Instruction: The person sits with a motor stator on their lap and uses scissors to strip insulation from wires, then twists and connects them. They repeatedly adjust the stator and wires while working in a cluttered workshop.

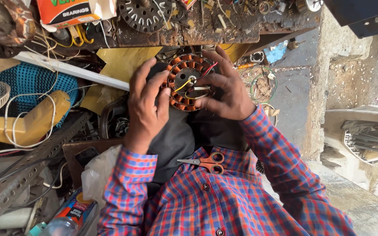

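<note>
- A cluttered workbench is seen along the top of the view, strewn with wire scraps and small metal parts.
- A perforated metal angle bar is laid slantwise at the lower left, among loose white cables.
- A yellow plastic housing is seen at the left, just beside a blue knitted cloth.
- A dark cloth is spread over the lap, under both hands.
- A round black slotted rotor disc is placed on the bench, above the hands.
- An orange and white cardboard box is set at the bench's upper left.
- The left hand is laid against the left side of the stator, fingers spread and curled over its rim, so the stator is gripped there.
- The right hand is closed round the right side of the stator, with the fingertips pressed onto the leads near its middle.
- A copper-wound fan stator is held between the two hands, above the lap and just below the bench edge; red, yellow and white leads are seen at its hub.
- Orange-handled scissors are rested on the checked shirt, blades shut and pointed left.
</note>
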